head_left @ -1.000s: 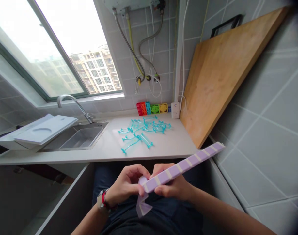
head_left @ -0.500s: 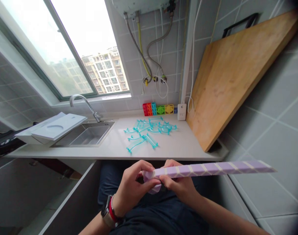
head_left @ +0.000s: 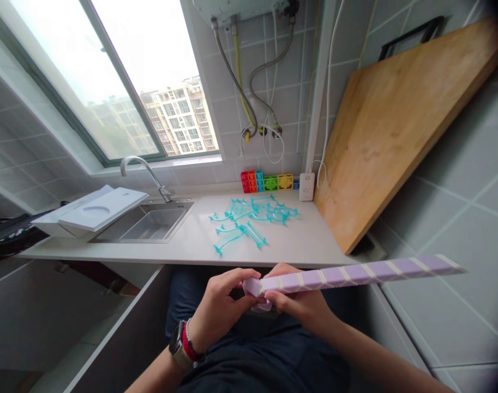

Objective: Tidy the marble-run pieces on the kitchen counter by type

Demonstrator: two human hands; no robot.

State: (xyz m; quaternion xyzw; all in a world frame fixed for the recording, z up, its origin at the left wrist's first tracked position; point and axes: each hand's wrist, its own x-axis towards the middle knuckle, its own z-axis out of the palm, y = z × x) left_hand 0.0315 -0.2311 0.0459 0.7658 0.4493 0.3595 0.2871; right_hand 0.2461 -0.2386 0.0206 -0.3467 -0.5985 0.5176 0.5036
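Note:
Both my hands are on a long purple snake puzzle [head_left: 347, 274], made of wedge segments with pale seams. At its left end my left hand [head_left: 227, 292] pinches the folded segments between thumb and fingers. My right hand [head_left: 300, 295] grips the bar just beside that, thumb in front and fingers behind. From there the straight part runs out to the right, slightly upward, and ends in a point. Below the bar a small bent piece shows between the hands; the fingers partly hide the fold.
Several clear turquoise plastic pieces [head_left: 249, 218] lie on the white countertop [head_left: 191, 248]. Coloured blocks [head_left: 269, 182] line the wall beside a white box [head_left: 306, 186]. A sink [head_left: 150, 224] with white panels [head_left: 103, 207] stands left; a large wooden board [head_left: 396, 131] leans right.
The snake puzzle's right end has tilted upward. Its folded left end has turned, so less of the bent piece shows below. Both hands keep hold, and the view has shifted slightly.

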